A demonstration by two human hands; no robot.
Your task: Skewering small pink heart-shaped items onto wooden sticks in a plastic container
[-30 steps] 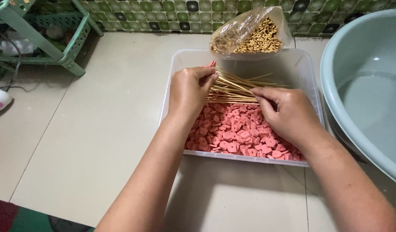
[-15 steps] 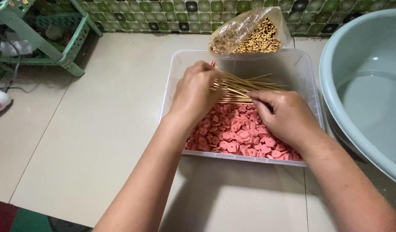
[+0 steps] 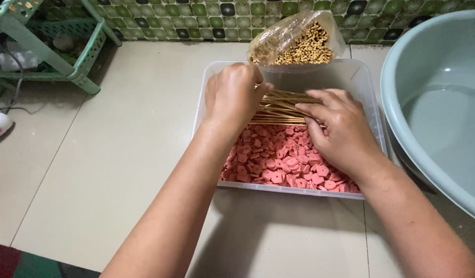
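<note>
A clear plastic tub [image 3: 372, 98] on the tiled floor holds a layer of pink sausage slices [image 3: 278, 159] and a bundle of thin bamboo skewers [image 3: 283, 105] lying across its far half. My left hand [image 3: 232, 95] is closed around the left end of the skewer bundle. My right hand [image 3: 338, 128] rests palm down on the bundle's right part, fingers spread and pressing on the sticks, over the pink slices.
A clear bag of small tan pellets [image 3: 299, 44] leans at the tub's far rim against the mosaic wall. A large pale green basin [image 3: 438, 98] with water stands at the right. A green plastic rack [image 3: 47, 46] is at the far left.
Both hands have shifted slightly on the skewers: the left has closed further over the bundle's end, and the right has slid up from the slices onto the sticks.
</note>
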